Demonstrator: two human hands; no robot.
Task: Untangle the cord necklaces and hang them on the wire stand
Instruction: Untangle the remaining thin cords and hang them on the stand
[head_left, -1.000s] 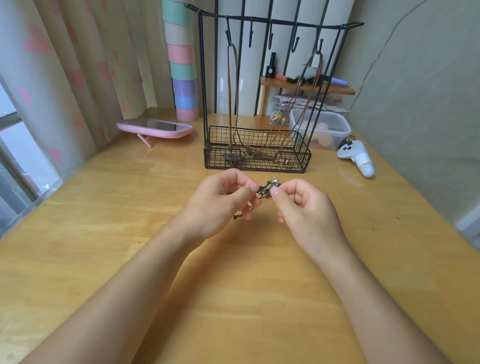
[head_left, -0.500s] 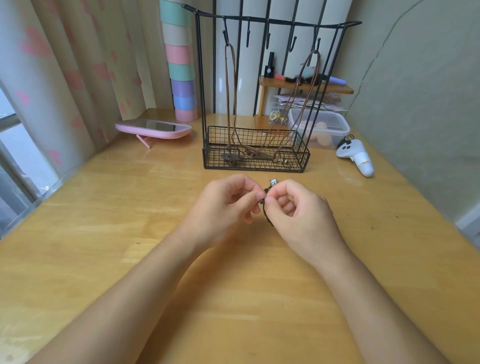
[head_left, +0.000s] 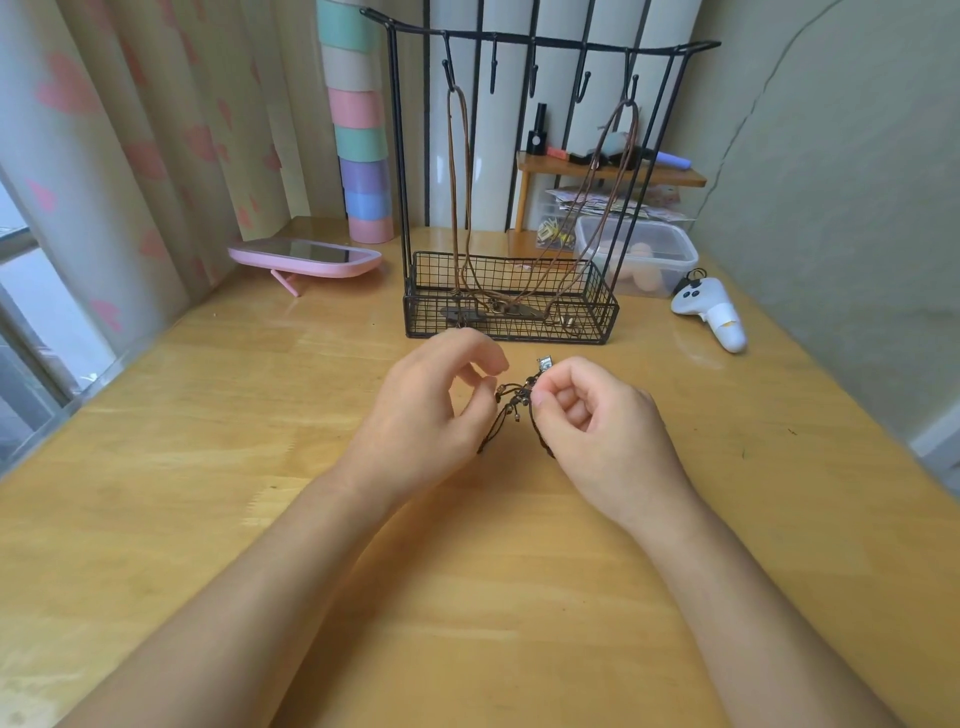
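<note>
On the wooden table (head_left: 467, 597), just in front of the wire stand (head_left: 519, 332), we see both hands raised around a tangled dark cord necklace (head_left: 517, 402). The right hand (head_left: 602, 421) is curled into a narrow pinch, thumb and forefinger clamping the cord bundle just under a small square metal charm (head_left: 544, 364). The left hand (head_left: 426, 410) is loosely curled, its fingertips (head_left: 489, 383) meeting the beaded cord ends; we cannot tell whether it grips them. Two strands droop from the knot towards the table between the hands.

On the stand, we find one brown cord necklace (head_left: 460, 182) hanging from the leftmost hook and a second brown cord necklace (head_left: 608, 156) from the rightmost hook, their pendants lying in the stand's basket.

Right of the stand lies a white controller (head_left: 711, 312); left of it, a pink mirror (head_left: 306, 257). Behind the stand we see a clear plastic box (head_left: 639, 249), a small wooden shelf (head_left: 608, 174) and a pastel stack (head_left: 361, 130).
</note>
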